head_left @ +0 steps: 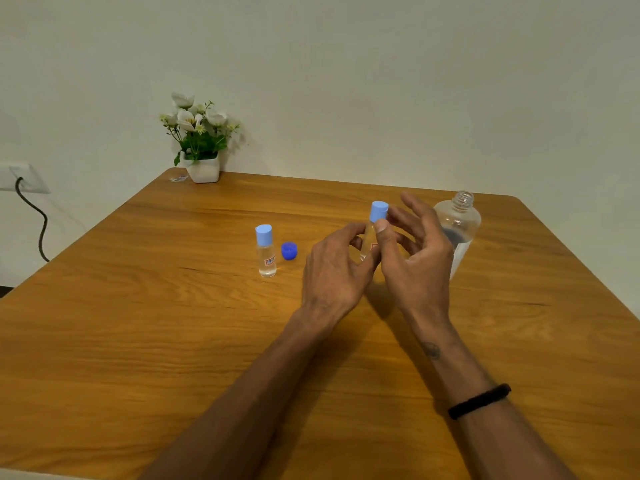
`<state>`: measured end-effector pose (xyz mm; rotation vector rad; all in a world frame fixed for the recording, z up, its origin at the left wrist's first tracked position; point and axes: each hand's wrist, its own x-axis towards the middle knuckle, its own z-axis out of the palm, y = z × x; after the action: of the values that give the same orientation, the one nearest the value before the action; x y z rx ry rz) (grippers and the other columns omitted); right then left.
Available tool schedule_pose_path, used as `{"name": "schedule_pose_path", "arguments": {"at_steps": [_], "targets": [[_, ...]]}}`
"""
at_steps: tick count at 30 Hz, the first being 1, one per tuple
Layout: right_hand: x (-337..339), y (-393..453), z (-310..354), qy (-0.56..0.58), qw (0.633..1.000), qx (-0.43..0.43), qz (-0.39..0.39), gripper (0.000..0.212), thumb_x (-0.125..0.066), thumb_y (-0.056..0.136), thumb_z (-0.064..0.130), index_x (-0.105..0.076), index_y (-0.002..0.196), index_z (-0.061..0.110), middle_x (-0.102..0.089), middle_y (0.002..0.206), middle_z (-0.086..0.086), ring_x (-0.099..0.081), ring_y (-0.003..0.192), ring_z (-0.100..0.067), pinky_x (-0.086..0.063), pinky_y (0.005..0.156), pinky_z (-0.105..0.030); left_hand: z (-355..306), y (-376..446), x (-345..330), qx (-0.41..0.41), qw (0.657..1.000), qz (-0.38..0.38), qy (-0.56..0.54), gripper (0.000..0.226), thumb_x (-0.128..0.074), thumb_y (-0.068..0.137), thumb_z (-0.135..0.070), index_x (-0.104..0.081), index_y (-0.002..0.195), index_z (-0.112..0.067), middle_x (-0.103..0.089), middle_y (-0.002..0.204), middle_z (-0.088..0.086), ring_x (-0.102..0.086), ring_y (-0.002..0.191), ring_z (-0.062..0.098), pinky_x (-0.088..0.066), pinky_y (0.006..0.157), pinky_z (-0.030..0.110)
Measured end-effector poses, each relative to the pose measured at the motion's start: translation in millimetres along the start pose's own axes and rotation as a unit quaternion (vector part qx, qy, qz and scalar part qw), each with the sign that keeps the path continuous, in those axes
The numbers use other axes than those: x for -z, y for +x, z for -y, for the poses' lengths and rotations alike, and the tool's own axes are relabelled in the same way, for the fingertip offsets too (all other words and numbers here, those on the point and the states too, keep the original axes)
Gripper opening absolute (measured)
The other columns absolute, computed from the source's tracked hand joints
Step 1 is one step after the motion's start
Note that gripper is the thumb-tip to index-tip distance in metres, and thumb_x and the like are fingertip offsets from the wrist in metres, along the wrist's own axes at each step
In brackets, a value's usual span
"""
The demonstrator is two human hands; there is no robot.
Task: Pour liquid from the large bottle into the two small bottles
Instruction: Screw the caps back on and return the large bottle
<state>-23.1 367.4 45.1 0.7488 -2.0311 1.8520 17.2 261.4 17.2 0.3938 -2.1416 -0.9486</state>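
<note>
Nearest the camera, two bare forearms were extended over the wooden table (173,341), and a black band (479,400) was worn on the right wrist. Above mid-table, a small bottle (372,233) was held between both hands, clear of the tabletop and tilted slightly. The left hand (332,271) was curled round the lower part of its clear body, so that most of the body was hidden. The right hand (415,261) was placed at the bottle's right side: its thumb was pressed against the neck just below the light-blue cap (379,211), which was seated on the bottle, while its remaining fingers were spread loosely behind. A red-and-white label was partly visible between the fingers.

To the left of the hands, a loose dark-blue cap (289,250) was lying on the table. Just beside it, further left, a second small bottle (266,251) was standing upright, closed with a light-blue cap, with clear liquid inside and a small label on the front.

Behind the right hand, the large bottle (459,230) was standing upright on the table with its threaded neck uncapped; its lower part was hidden by the hand.

At the far left corner of the table, a white pot of white flowers (201,140) was set against the wall. On the wall at far left, a socket with a black cable (34,220) was seen.
</note>
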Motion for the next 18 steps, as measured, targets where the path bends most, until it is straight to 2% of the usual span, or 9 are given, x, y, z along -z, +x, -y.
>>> {"name": "schedule_pose_path", "arguments": {"at_steps": [4, 7, 10, 13, 16, 18], "targets": [[-2.4, -3.0, 2.2, 0.002, 1.0, 0.008, 0.006, 0.055, -0.068, 0.104, 0.026, -0.049, 0.155, 0.021, -0.071, 0.134, 0.006, -0.064, 0.126, 0.003, -0.055, 0.099, -0.017, -1.2, -0.5, 1.7, 0.001, 1.0, -0.005, -0.013, 0.055, -0.048, 0.09, -0.064, -0.07, 0.125, -0.027, -0.074, 0.099, -0.01, -0.06, 0.064, 0.007, -0.057, 0.065, 0.037], [-2.6, -3.4, 2.8, 0.007, 1.0, 0.016, -0.016, 0.049, -0.069, 0.103, 0.023, -0.054, 0.15, 0.019, -0.075, 0.122, 0.009, -0.069, 0.118, -0.003, -0.057, 0.095, -0.021, -1.4, 0.3, 3.7, 0.011, 1.0, -0.01, -0.018, 0.055, -0.05, 0.091, -0.065, -0.07, 0.126, -0.027, -0.075, 0.1, -0.009, -0.064, 0.067, 0.008, -0.058, 0.065, 0.035], [-1.9, -4.7, 5.4, 0.012, 0.999, 0.022, -0.039, 0.041, -0.068, 0.103, 0.019, -0.059, 0.143, 0.016, -0.077, 0.11, 0.005, -0.072, 0.107, -0.007, -0.056, 0.086, -0.014, -0.7, 1.1, 4.5, 0.024, 0.999, -0.006, -0.023, 0.056, -0.053, 0.089, -0.067, -0.069, 0.127, -0.029, -0.075, 0.101, -0.01, -0.066, 0.07, 0.008, -0.056, 0.064, 0.033], [-2.2, -4.6, 6.0, 0.012, 1.0, 0.005, -0.022, 0.044, -0.064, 0.105, 0.02, -0.055, 0.148, 0.019, -0.074, 0.126, 0.004, -0.068, 0.117, 0.0, -0.056, 0.087, -0.013, -1.7, 1.2, 5.1, 0.023, 0.999, -0.003, -0.023, 0.058, -0.051, 0.089, -0.068, -0.069, 0.128, -0.029, -0.074, 0.101, -0.01, -0.067, 0.071, 0.008, -0.058, 0.065, 0.035], [-2.5, -4.9, 4.3, 0.007, 1.0, -0.014, 0.023, 0.052, -0.061, 0.107, 0.024, -0.046, 0.157, 0.027, -0.065, 0.145, 0.007, -0.06, 0.131, 0.003, -0.057, 0.095, -0.02, -3.5, -0.2, 4.9, 0.021, 1.0, 0.002, -0.018, 0.05, -0.055, 0.094, -0.061, -0.069, 0.129, -0.028, -0.075, 0.101, -0.01, -0.065, 0.068, 0.007, -0.059, 0.068, 0.038], [-3.2, -6.8, 5.1, 0.006, 0.999, -0.015, 0.031, 0.051, -0.06, 0.108, 0.022, -0.046, 0.157, 0.026, -0.064, 0.145, 0.007, -0.059, 0.132, 0.004, -0.056, 0.091, -0.012, -3.5, -1.0, 4.9, 0.018, 1.0, 0.0, -0.015, 0.041, -0.061, 0.097, -0.053, -0.069, 0.128, -0.027, -0.074, 0.099, -0.01, -0.061, 0.064, 0.005, -0.059, 0.067, 0.038]]}}
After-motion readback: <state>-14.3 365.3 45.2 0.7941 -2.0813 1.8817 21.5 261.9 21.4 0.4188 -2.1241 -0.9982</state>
